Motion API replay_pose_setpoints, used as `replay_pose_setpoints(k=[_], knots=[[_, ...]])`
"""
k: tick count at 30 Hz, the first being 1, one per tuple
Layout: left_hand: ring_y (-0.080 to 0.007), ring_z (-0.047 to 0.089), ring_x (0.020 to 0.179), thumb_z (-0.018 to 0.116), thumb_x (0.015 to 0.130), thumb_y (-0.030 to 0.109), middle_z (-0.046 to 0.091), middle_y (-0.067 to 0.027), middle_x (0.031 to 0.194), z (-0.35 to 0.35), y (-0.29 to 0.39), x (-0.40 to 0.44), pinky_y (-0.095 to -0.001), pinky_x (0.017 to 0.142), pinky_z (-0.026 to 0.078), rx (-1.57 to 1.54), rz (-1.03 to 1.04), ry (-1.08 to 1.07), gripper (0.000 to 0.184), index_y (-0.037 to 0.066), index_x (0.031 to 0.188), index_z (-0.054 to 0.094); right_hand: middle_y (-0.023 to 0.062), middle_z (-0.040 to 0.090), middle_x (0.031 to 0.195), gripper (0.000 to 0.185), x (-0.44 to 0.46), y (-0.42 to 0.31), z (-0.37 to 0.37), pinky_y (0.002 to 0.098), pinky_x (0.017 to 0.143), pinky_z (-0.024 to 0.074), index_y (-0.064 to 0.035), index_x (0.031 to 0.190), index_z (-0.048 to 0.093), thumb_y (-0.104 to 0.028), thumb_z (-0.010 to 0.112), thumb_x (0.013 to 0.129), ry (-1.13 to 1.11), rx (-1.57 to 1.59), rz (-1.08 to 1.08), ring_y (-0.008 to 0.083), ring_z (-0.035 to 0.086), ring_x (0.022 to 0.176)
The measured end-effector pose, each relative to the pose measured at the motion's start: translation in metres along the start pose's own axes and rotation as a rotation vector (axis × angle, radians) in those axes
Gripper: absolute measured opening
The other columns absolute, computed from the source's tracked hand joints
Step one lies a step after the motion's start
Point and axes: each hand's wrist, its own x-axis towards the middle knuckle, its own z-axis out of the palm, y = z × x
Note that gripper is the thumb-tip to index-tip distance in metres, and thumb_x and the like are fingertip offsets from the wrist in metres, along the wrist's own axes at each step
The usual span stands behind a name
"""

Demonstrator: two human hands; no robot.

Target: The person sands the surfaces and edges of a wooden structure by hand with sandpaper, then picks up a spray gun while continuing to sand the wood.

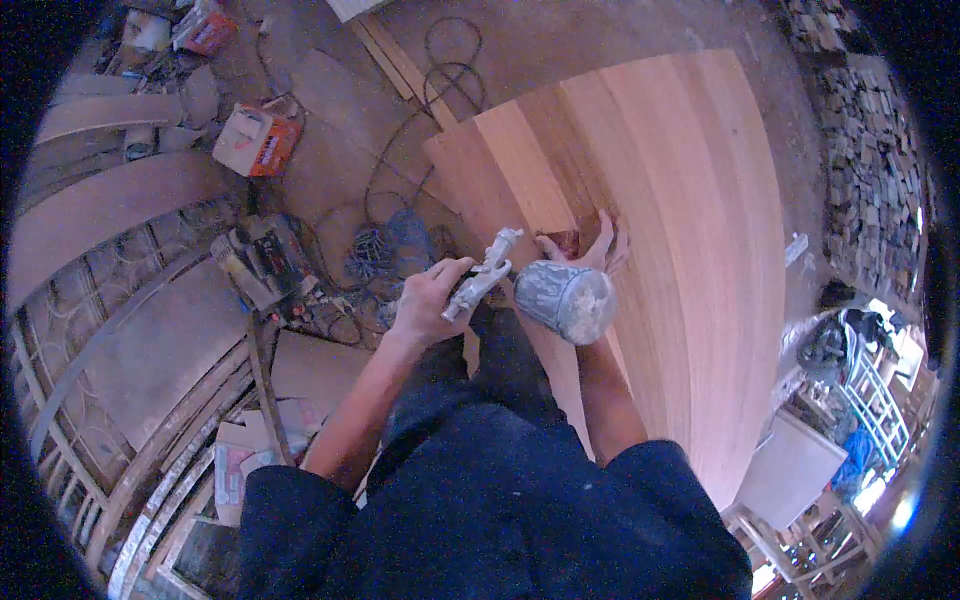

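Note:
My left hand (430, 302) is closed around the handle of a spray gun (484, 276) with a pale, paint-crusted metal body. Its grey, streaked cup (566, 302) sticks out to the right and hides part of my right hand. Beyond the cup, my right hand (604, 246) has its fingers apart over a large striped wooden panel (690, 200); whether it touches the panel or the cup, I cannot tell. Between its thumb and fingers a dark reddish patch (566, 242) shows on the wood.
A dark hose (385, 160) loops across the floor beyond the panel. At left stand an orange-and-white carton (262, 142), a cluttered tool box (265, 262) and curved wooden pieces (110, 215). Stacked wood blocks (870, 160) line the right side, near a pale board (795, 465).

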Motion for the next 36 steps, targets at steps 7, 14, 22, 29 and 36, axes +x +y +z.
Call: replay_pose_setpoints(k=[7,14,22,29,36], knots=[[-0.0397,0.070,0.094,0.077,0.079,0.011,0.071,-0.0182,0.106,-0.023,0.010,0.020,-0.0425,0.079,0.057,0.008,0.038,-0.099,0.041,0.004,0.117,0.065,0.0252,0.029,0.157,0.112,0.056,-0.027,0.040,0.0643,0.119,0.0174,-0.0095,0.148,0.042,-0.050,0.095,0.057,-0.035,-0.096,-0.105,0.0469,0.022,0.146],[-0.0366,0.072,0.090,0.075,0.083,0.009,0.072,-0.0189,0.100,-0.013,0.016,0.008,-0.0416,0.078,0.057,-0.057,-0.006,0.000,0.030,0.001,0.111,0.066,0.0214,0.031,0.156,0.103,0.030,-0.004,0.036,0.0671,0.120,0.0099,-0.0157,0.145,0.044,-0.053,0.091,0.061,-0.017,0.014,-0.039,0.0488,0.018,0.147],[-0.0356,0.073,0.085,0.073,0.082,0.004,0.072,-0.0184,0.094,-0.027,0.024,-0.012,-0.0400,0.075,0.056,-0.018,0.013,0.031,0.030,0.000,0.111,0.066,0.0190,0.031,0.157,0.099,-0.013,-0.002,-0.010,0.0665,0.120,0.0103,-0.0164,0.145,0.044,-0.044,0.092,0.063,0.039,0.052,-0.138,0.0444,0.020,0.148],[-0.0337,0.073,0.083,0.074,0.085,0.007,0.072,-0.0169,0.093,-0.021,0.053,-0.022,-0.0384,0.073,0.056,-0.078,-0.077,0.040,0.025,0.001,0.108,0.067,0.0206,0.036,0.152,0.086,0.056,-0.070,0.049,0.0601,0.119,0.0185,-0.0150,0.137,0.056,-0.047,0.091,0.066,0.082,-0.014,-0.322,0.0447,0.029,0.142],[-0.0327,0.073,0.085,0.076,0.085,0.009,0.073,-0.0167,0.095,0.000,0.042,-0.045,-0.0386,0.074,0.056,-0.090,-0.129,0.099,0.027,0.002,0.110,0.067,0.0179,0.038,0.151,0.081,-0.006,-0.012,0.000,0.0608,0.122,0.0111,-0.0158,0.140,0.054,-0.045,0.088,0.072,0.030,0.040,-0.225,0.0453,0.024,0.146]])
